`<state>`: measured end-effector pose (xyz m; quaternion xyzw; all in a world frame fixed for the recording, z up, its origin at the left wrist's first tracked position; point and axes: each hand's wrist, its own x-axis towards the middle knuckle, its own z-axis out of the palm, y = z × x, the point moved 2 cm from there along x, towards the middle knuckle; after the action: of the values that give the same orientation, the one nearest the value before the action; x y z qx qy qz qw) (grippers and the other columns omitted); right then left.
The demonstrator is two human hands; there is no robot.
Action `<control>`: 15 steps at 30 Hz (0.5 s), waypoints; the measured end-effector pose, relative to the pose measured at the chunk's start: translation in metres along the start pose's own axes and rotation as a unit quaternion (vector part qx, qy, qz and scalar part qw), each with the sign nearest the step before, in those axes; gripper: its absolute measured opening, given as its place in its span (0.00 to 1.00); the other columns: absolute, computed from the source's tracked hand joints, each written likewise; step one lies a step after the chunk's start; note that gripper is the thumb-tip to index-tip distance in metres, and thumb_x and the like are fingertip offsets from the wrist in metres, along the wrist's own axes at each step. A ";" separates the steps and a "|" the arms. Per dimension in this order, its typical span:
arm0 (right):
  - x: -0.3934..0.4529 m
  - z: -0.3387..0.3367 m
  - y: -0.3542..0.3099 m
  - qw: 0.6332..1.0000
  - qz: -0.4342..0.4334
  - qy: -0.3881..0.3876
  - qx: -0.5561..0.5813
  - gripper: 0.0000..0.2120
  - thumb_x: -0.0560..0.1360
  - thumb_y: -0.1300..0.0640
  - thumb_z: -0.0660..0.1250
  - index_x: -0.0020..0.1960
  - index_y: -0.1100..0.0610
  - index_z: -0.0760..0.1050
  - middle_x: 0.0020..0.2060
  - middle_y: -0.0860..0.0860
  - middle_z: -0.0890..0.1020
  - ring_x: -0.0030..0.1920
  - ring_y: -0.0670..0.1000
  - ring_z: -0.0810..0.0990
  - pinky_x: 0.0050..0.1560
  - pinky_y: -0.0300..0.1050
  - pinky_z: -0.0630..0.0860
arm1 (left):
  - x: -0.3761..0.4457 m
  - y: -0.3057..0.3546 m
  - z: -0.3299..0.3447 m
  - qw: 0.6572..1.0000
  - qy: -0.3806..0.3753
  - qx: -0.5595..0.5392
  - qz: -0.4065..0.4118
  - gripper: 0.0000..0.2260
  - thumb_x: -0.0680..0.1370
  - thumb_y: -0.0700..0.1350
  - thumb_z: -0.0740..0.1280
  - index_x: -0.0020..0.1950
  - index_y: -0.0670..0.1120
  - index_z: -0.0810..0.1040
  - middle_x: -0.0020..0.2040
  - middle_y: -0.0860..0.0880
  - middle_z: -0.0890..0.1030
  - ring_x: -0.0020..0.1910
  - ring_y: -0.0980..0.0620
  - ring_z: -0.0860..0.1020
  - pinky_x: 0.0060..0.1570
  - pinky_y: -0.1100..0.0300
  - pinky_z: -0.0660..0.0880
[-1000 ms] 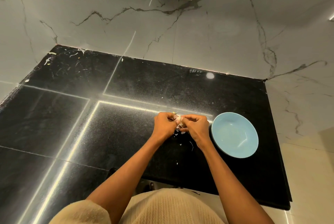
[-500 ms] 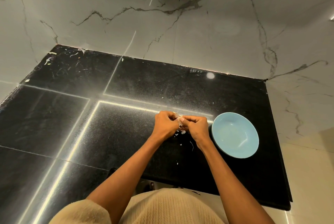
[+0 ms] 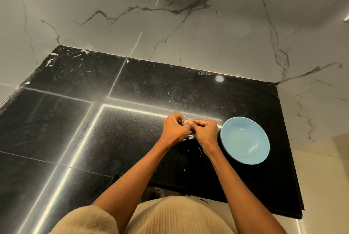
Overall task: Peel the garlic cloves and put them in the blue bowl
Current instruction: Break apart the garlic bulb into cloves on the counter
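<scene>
My left hand (image 3: 174, 129) and right hand (image 3: 204, 130) pinch a garlic clove (image 3: 186, 121) above the counter (image 3: 132, 139). It seems light, its skin papery; best gripped at the ends. The bowl (image 3: 245, 140) sits empty nearby.

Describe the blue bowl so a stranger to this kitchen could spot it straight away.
Find the black stone countertop that runs up to the marble wall. Near its right end, just right of the person's right hand, sits the blue bowl. It is the only dish there: round, shallow, pale blue, with nothing visible inside.
</scene>
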<state>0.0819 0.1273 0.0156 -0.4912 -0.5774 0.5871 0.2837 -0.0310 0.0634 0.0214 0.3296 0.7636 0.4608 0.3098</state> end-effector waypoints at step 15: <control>0.000 0.004 -0.002 0.999 -0.005 0.009 0.037 0.08 0.74 0.66 0.75 0.45 0.53 0.86 0.39 0.52 0.88 0.41 0.53 0.88 0.42 0.48 0.85 | 0.003 -0.002 0.002 0.998 0.016 -0.050 -0.030 0.04 0.78 0.40 0.68 0.43 0.42 0.79 0.41 0.43 0.83 0.39 0.44 0.85 0.40 0.44 0.83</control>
<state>0.0781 0.1261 0.0167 -0.4823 -0.5551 0.6025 0.3102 -0.0319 0.0659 0.0186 0.2830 0.7537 0.4942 0.3279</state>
